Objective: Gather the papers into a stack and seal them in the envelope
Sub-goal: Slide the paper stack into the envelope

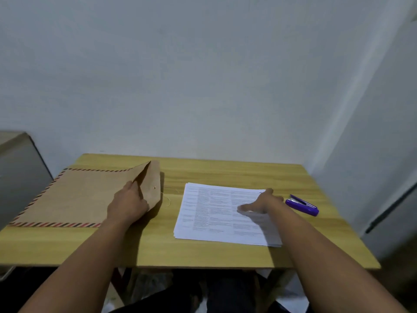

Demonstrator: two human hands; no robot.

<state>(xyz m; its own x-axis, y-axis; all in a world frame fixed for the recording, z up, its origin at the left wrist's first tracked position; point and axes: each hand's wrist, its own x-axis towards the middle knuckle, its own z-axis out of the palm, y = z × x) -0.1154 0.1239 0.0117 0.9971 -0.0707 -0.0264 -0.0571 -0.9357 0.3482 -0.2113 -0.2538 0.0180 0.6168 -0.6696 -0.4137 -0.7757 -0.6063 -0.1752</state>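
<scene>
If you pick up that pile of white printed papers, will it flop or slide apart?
The stack of white printed papers would probably droop, since the sheets look thin. Its near edges are already fanned, so loose sheets may slip apart. It lies flat on the wooden table, so it shouldn't roll.

I take this for a plain home or office corner: my fingers work on a small wooden table (203, 254) against a bare pale wall (203, 75), a purple stapler (302, 204) just right of them.

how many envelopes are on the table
1: the brown envelope with striped edging lies on the table's left side, the left hand at its open flap. None other shows.
</scene>
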